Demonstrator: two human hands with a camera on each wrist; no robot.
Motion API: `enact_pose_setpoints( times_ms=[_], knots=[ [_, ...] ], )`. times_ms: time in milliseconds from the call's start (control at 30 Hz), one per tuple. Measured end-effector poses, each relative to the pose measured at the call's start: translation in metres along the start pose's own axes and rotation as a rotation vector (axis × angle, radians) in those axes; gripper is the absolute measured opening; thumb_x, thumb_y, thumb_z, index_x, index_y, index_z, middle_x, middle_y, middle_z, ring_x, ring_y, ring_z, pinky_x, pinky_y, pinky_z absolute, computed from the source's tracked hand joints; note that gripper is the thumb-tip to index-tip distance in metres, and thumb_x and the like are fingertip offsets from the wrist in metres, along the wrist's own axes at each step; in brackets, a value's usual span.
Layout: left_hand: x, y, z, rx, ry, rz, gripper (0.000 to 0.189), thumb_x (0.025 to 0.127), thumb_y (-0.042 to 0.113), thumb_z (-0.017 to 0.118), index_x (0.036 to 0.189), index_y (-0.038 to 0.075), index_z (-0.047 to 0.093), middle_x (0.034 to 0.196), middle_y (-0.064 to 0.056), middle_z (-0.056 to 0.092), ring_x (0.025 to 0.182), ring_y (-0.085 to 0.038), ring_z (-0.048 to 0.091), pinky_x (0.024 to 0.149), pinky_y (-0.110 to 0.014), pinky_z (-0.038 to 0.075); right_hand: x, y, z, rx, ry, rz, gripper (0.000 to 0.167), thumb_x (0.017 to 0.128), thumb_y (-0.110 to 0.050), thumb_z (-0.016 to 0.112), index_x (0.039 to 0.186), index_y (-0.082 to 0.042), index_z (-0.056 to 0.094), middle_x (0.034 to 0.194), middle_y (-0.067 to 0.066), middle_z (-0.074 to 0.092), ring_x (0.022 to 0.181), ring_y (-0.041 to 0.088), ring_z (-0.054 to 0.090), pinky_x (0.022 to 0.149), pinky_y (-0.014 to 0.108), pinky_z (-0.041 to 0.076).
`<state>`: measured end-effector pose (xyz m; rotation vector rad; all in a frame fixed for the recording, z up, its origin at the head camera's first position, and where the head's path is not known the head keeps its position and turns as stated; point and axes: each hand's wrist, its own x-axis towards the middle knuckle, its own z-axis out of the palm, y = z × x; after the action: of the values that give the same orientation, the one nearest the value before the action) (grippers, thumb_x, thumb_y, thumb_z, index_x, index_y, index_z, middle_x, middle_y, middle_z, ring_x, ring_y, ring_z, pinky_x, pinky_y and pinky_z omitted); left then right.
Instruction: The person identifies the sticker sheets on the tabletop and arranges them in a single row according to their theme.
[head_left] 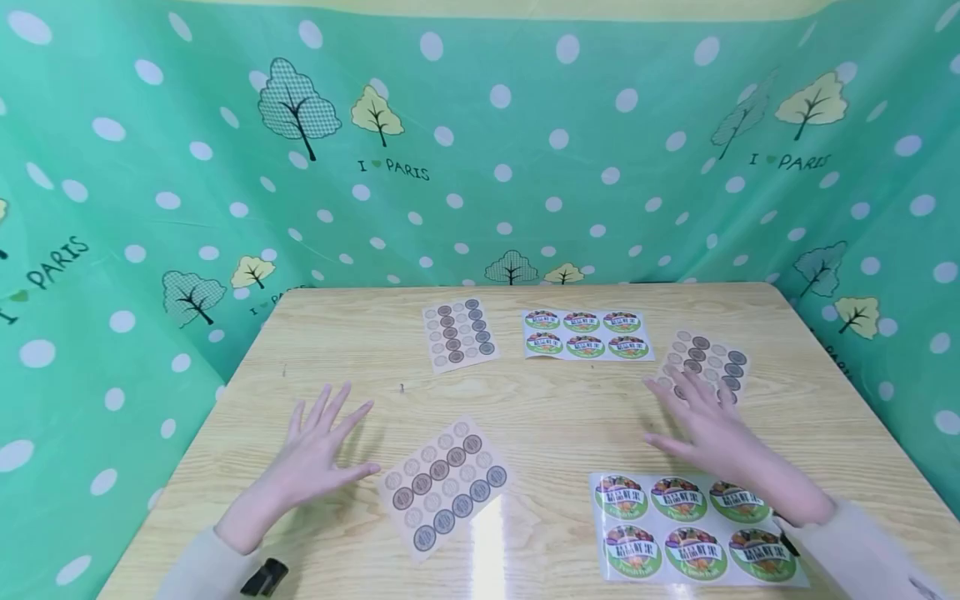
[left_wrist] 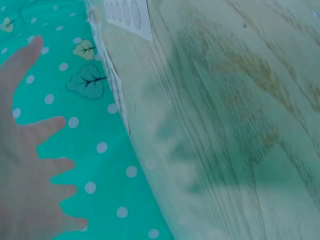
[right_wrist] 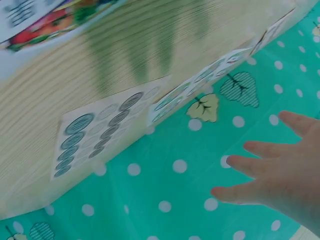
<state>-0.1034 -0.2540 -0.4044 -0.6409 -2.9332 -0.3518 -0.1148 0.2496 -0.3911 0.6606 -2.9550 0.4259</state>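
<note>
My left hand (head_left: 318,457) hovers over the left part of the table, fingers spread, holding nothing. Nearest to it, just to its right, lies a tilted sheet of round brown and grey stickers (head_left: 447,487). My right hand (head_left: 708,429) is spread over the right side with nothing in it, its fingertips overlapping another sheet of round stickers (head_left: 716,354) in the head view. Below that forearm lies a sheet of colourful oval fruit labels (head_left: 663,521), partly covered by the sleeve. In the wrist views, the left hand (left_wrist: 30,175) and right hand (right_wrist: 280,167) both show splayed fingers.
At the back of the wooden table (head_left: 337,358) lie a third sheet of round stickers (head_left: 459,333) and a smaller sheet of oval fruit labels (head_left: 588,335). A green dotted cloth (head_left: 525,200) hangs behind and along both sides. A dark object (head_left: 264,577) sits by the left sleeve.
</note>
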Motion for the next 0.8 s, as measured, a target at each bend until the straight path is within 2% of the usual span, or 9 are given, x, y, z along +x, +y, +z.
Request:
enact_pose_setpoints(
  times_ms=[300,467,800],
  knots=[
    [0.000,0.004,0.000,-0.072,-0.019,-0.007,0.077,0.069,0.055,0.063,0.129,0.011,0.043,0.141,-0.021,0.021,0.128,-0.042,0.014,0.099,-0.063,0.008,0.010,-0.018,0.001,0.034,0.009,-0.047,0.071,0.079,-0.043,0.060,0.133,-0.005,0.035,0.138,0.027,0.020,0.124,0.048,0.018,0.097,0.066,0.000],
    [0.000,0.006,0.001,-0.105,-0.022,-0.006,0.075,0.069,0.052,0.065,0.128,0.011,0.045,0.139,-0.020,0.026,0.127,-0.042,0.019,0.098,-0.063,0.013,0.018,-0.026,0.006,0.010,0.014,-0.070,0.070,0.078,-0.041,0.062,0.132,-0.004,0.037,0.137,0.027,0.024,0.123,0.046,0.022,0.097,0.065,0.008],
    [-0.001,0.009,0.006,-0.121,-0.003,0.026,0.070,0.070,0.048,0.067,0.124,0.008,0.050,0.133,-0.020,0.036,0.119,-0.042,0.033,0.096,-0.062,0.021,0.033,-0.049,0.016,0.014,0.000,-0.134,0.067,0.075,-0.037,0.065,0.129,-0.005,0.041,0.134,0.025,0.032,0.121,0.042,0.031,0.098,0.063,0.015]
  ],
)
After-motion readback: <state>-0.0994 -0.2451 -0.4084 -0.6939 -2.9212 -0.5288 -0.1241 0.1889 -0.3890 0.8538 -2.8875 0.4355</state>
